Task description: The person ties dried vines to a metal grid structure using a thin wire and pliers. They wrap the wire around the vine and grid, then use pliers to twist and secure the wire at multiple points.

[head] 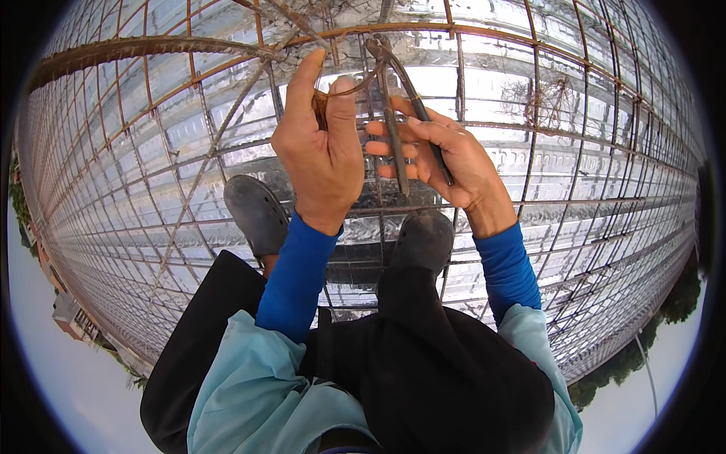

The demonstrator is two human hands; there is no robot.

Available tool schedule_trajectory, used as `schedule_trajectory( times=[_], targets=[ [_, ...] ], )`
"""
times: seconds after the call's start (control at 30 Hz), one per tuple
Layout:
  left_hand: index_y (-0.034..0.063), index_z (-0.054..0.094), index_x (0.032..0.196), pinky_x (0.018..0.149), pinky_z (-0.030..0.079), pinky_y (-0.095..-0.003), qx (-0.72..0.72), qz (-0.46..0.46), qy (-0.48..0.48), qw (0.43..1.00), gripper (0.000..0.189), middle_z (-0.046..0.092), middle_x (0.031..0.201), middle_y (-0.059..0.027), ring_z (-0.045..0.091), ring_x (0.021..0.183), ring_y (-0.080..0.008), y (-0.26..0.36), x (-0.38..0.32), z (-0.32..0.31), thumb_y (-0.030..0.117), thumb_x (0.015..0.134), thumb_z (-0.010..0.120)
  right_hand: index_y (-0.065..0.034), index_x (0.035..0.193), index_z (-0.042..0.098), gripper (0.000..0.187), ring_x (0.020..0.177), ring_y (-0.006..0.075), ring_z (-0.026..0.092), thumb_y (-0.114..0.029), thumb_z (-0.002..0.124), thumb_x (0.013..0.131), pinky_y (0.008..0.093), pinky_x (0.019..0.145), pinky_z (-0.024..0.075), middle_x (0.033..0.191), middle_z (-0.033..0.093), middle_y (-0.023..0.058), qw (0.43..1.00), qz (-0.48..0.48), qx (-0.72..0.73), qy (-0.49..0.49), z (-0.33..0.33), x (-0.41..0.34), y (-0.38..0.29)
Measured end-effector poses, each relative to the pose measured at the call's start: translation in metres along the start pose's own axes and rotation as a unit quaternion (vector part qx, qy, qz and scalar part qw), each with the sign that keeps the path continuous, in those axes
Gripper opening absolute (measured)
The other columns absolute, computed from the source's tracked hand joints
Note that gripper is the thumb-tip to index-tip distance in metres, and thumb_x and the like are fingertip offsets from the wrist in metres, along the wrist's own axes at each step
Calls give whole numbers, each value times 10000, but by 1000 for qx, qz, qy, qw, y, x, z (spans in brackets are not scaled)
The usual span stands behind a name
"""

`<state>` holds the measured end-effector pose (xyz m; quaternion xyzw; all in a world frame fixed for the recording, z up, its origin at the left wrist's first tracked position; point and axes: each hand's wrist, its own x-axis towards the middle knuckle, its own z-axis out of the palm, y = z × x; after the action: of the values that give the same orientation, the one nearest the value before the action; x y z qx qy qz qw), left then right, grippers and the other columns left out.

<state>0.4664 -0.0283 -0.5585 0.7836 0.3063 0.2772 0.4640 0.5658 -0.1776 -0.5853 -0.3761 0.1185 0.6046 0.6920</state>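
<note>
My left hand (324,142) holds a small bundle of rusty tie wire (321,108) between thumb and fingers. A strand of it runs from the thumb across to the head of the pincers (397,96). My right hand (445,150) holds these steel end-cutting pincers by their handles, which stand apart, one lying across the fingers. The pincers' head points away from me, beside a crossing in the rebar mesh (459,79). Whether the jaws grip the strand I cannot tell.
A thick rusty bar (147,50) lies at the upper left. Tangled loose wire (547,108) rests on the mesh at the right. Ribbed metal decking (499,164) lies beneath the mesh, which stretches to both sides. My dark clogs (256,213) stand below my hands.
</note>
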Motion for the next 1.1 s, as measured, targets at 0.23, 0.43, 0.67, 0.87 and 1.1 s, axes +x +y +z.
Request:
schedule_trajectory(
  times=[0.23,0.43,0.67,0.87,1.1],
  targets=[
    [-41,618,1371,747,466,-231,-48,-21,-5,999,356,672,989,-46,573,847,-78,11,3,2,161,1080,585,13,1545,371,531,1173,347,690,-164,503,1063,464,898,628,1335,630,261,1000,-8,29,-8,1,7,6],
    [-32,621,1376,674,409,-221,-42,-53,-18,998,362,621,924,-13,506,786,-57,17,-4,0,172,1079,584,13,1495,414,483,1149,328,697,-129,530,1048,441,853,642,1291,647,221,997,-17,76,-10,6,11,10],
    [-21,624,1377,640,382,-213,-41,-54,-17,998,362,590,883,12,478,757,-43,19,-8,-1,182,1080,587,9,1432,440,401,1103,308,715,-105,498,1052,448,868,656,1253,667,222,997,-29,77,-12,10,19,9],
    [-20,621,1382,638,378,-209,-72,-78,-12,994,366,580,872,21,470,746,-41,18,-10,-2,183,1079,591,21,1412,446,381,1063,303,730,-77,475,1045,426,842,671,1234,676,233,997,-27,72,9,15,19,12],
    [-28,613,1380,624,409,-215,-25,-34,-10,999,368,617,842,-6,517,723,-51,11,-11,-4,178,1076,593,8,1391,457,364,1011,262,735,-78,489,1039,391,791,676,1182,695,200,997,-31,77,6,16,17,14]
  ],
)
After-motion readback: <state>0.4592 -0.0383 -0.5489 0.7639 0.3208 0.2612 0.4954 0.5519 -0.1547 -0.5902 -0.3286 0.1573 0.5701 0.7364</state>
